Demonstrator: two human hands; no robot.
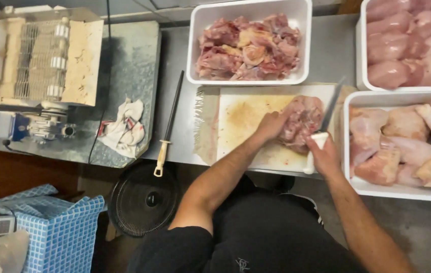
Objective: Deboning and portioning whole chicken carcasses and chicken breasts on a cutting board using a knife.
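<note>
Hands both on the job, centre-right of frame. Left hand [271, 125] lies palm-down on a raw chicken piece [302, 123], fingers spread loosely over its left edge, pressing rather than clenched around it. Chicken piece sits on the right part of a white cutting board [240, 121], which shows yellowish smears across its middle. Right hand [325, 156] is clenched around the white handle of a knife [321, 132]; blade runs up and right from the fist, along the right edge of the chicken piece, tip near the board's upper right corner. Cannot tell whether the edge is in the meat or just beside it. Directly above the board: white tray of dark trimmed meat [250, 46]. Upper right corner: tray of pale smooth fillets [408, 43]. Right edge, just beside the right hand: tray of skin-on leg pieces [407, 146]. Left of the board, a sharpening steel [170, 124] lies diagonally on the steel counter [326, 55], handle hanging over the counter's near edge. Further left, a crumpled rag [124, 126]. Upper left: a machine with a wire belt [41, 58]. Lower left: round black fan [144, 198] on the floor and a blue checked box [58, 227].
</note>
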